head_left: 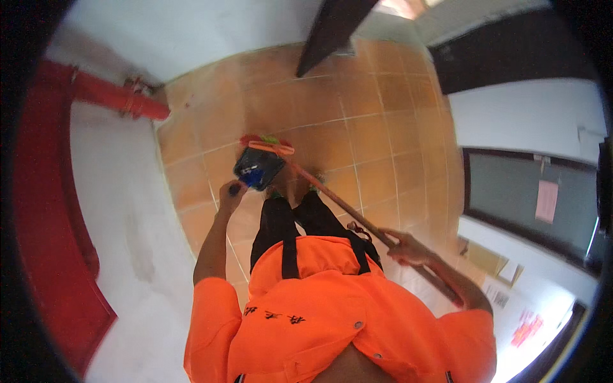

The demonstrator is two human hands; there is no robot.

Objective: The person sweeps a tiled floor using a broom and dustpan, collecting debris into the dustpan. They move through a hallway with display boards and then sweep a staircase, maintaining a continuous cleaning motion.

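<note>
Your left hand (230, 190) is closed around the short handle of a dark dustpan (258, 168), held low in front of your feet with its mouth toward the broom head (268, 145). Your right hand (403, 247) is wrapped around the long wooden broom handle (338, 205), which slants from beside your hip down to that orange-and-green head, touching the pan's far edge on the orange tile floor (357, 115). You look to be mid-sweep, gathering into the pan. Next, it seems, you need a short pull of the bristles toward the pan lip, keeping the pan flat against the tiles.
</note>
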